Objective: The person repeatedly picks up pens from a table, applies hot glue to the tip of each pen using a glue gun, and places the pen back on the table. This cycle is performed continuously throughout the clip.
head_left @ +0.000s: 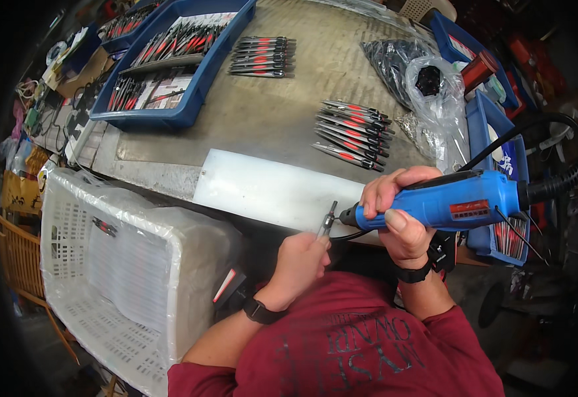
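Note:
My right hand grips a blue electric screwdriver with a black nose and a thick black cable. Its tip points left, close to the upper part of a slim grey pen-shaped tool. That tool stands tilted in the closed fingers of my left hand, which cover its lower part. Whether the bit touches it, I cannot tell. Just beyond both hands lies a white plastic block along the table's near edge. A fanned row of grey-and-red pen-shaped tools rests behind it, with another stack farther back.
At far left, a blue divided bin holds many similar tools. A white plastic-lined crate stands at lower left with a few tools inside. Clear bags of dark parts and small metal pieces sit at right, beside a blue tray.

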Motion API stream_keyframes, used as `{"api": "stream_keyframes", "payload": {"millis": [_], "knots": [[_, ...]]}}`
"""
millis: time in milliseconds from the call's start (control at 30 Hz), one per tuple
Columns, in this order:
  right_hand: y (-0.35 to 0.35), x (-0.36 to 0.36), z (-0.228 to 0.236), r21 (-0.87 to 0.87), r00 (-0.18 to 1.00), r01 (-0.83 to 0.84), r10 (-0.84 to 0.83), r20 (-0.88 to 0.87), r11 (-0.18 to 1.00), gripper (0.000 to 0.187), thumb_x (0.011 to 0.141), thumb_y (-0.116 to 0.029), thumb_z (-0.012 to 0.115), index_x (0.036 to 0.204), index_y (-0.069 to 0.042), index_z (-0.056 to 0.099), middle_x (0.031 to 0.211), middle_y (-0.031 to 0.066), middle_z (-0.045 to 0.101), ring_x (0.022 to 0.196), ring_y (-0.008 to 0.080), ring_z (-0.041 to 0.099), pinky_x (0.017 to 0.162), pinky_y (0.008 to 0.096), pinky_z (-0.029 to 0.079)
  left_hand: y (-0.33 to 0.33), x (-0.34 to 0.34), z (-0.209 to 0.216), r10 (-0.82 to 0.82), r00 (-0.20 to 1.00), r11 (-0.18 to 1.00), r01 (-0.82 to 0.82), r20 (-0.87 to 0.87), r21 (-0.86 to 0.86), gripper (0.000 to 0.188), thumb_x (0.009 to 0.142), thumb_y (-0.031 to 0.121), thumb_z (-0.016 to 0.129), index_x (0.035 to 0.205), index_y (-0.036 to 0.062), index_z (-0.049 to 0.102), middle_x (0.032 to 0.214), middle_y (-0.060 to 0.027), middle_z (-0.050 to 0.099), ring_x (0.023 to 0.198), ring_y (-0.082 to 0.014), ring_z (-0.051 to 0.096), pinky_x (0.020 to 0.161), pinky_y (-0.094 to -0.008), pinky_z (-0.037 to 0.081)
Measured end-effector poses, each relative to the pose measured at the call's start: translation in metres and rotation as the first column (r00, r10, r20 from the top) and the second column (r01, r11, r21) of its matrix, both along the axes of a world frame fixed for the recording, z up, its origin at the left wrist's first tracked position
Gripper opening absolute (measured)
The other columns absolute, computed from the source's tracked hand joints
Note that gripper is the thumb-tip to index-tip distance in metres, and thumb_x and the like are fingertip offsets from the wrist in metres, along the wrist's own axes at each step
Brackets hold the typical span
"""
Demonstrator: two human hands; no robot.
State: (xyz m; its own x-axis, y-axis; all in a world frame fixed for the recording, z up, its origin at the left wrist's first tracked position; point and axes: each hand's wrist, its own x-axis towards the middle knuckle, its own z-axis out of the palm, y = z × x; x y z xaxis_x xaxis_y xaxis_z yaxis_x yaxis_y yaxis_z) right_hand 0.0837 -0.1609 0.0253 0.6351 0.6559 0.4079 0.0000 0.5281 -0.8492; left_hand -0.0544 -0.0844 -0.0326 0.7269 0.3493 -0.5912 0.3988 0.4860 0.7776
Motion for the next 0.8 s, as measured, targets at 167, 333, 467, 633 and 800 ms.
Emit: {"api": "stream_keyframes", "payload": {"millis": [167, 333, 467, 633, 800], "knots": [[0.0, 0.0, -0.002, -0.01, 1.0, -0.003, 0.003, -0.018, 1.0, 0.049, 0.069, -0.002, 0.068, 0.108, -0.006, 0.04, 0.079, 0.0088, 0.055, 0.069, 0.0149, 0.055, 0.063, 0.0284, 0.047, 0.0, 0.0, -0.001, 0.003, 1.0, 1.0, -0.003, 0.015, -0.006, 0.019, 0.091, 0.017, 0.05, 0.079, 0.0033, 0.055, 0.058, -0.0005, 0.052, 0.042, -0.0052, 0.042, 0.037, -0.0191, 0.031], [-0.004, 0.001, -0.003, -0.046, 1.0, -0.025, 0.025, -0.002, 0.999, 0.049, 0.069, -0.002, 0.067, 0.11, -0.004, 0.04, 0.08, 0.0096, 0.055, 0.072, 0.016, 0.054, 0.066, 0.0284, 0.046, 0.0, 0.001, -0.001, 0.001, 1.0, 1.0, -0.001, -0.001, 0.005, 0.019, 0.091, 0.016, 0.05, 0.078, 0.0031, 0.055, 0.057, -0.0005, 0.052, 0.041, -0.0051, 0.042, 0.037, -0.0191, 0.03], [0.002, 0.008, -0.005, -0.213, 0.931, 0.071, 0.013, 0.366, 0.975, 0.041, 0.072, -0.011, 0.064, 0.105, -0.003, 0.042, 0.079, 0.0086, 0.052, 0.071, 0.0179, 0.052, 0.065, 0.0303, 0.044, -0.001, 0.001, -0.004, 0.005, 1.0, 1.0, -0.005, 0.013, 0.007, 0.02, 0.091, 0.016, 0.05, 0.077, 0.0027, 0.054, 0.057, -0.0013, 0.051, 0.041, -0.0055, 0.04, 0.036, -0.0197, 0.029], [0.015, 0.003, -0.007, -0.241, 0.932, 0.039, 0.051, 0.36, 0.97, 0.039, 0.073, -0.009, 0.068, 0.098, -0.009, 0.037, 0.072, 0.0069, 0.048, 0.06, 0.0184, 0.049, 0.056, 0.0315, 0.043, -0.003, 0.001, -0.008, -0.001, 0.999, 0.998, 0.003, -0.04, 0.065, 0.027, 0.088, 0.019, 0.051, 0.071, -0.0007, 0.057, 0.053, -0.0055, 0.055, 0.044, -0.0116, 0.049, 0.043, -0.0281, 0.038], [0.018, 0.005, -0.001, -0.336, 0.96, -0.009, 0.102, 0.261, 0.942, 0.039, 0.073, -0.009, 0.067, 0.097, -0.008, 0.036, 0.071, 0.0073, 0.048, 0.058, 0.0186, 0.05, 0.055, 0.031, 0.044, -0.003, 0.002, -0.013, -0.002, 1.0, 0.996, 0.002, -0.006, 0.085, 0.029, 0.089, 0.019, 0.051, 0.068, -0.0003, 0.054, 0.053, -0.0067, 0.055, 0.044, -0.0128, 0.05, 0.043, -0.0288, 0.039]]}}
